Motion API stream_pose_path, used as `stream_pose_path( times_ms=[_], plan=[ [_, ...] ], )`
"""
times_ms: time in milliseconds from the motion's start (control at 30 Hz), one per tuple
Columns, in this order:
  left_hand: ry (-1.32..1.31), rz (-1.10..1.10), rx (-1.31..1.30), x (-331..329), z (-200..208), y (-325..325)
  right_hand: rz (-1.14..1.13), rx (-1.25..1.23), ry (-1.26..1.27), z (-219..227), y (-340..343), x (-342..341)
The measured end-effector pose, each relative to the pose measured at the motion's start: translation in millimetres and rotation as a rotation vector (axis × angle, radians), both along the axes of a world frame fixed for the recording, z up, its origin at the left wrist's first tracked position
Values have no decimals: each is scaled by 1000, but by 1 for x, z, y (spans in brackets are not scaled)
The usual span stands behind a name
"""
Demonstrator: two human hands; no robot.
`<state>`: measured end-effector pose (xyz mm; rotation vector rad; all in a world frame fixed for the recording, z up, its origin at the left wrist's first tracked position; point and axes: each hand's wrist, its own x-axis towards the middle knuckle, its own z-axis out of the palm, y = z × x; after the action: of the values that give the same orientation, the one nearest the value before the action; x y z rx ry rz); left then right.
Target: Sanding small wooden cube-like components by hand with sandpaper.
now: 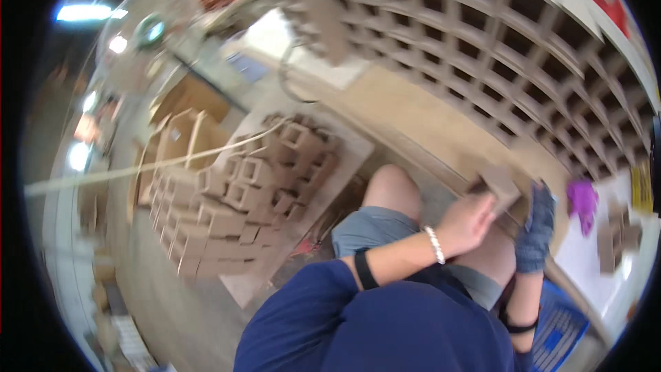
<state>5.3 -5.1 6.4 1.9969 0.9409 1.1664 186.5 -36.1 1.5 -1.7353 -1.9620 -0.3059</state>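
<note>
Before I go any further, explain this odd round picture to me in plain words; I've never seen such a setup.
There is no machine here. A person wears a fisheye camera on the head, looking down, so straight edges bend toward the rim. The bare left hand, with a white bracelet at the wrist, is at a small brown box; blur hides how firmly it is held, if at all. The right hand, in a dark glove, is just beside it. Beyond them is a tan work surface, with rows of open brown compartments along its far side. To the left, more brown boxes are piled on a pale board.
</note>
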Motion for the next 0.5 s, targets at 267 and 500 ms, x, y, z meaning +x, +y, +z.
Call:
stream_pose_path(
  times_ms=[267,500],
  plan=[
    [-54,-30,-37,4,-5,-2,-7,-166,1,-22,4,14],
    [-118,-25,-1,-10,1,7,265,-176,126,47,8,-59]
  ],
)
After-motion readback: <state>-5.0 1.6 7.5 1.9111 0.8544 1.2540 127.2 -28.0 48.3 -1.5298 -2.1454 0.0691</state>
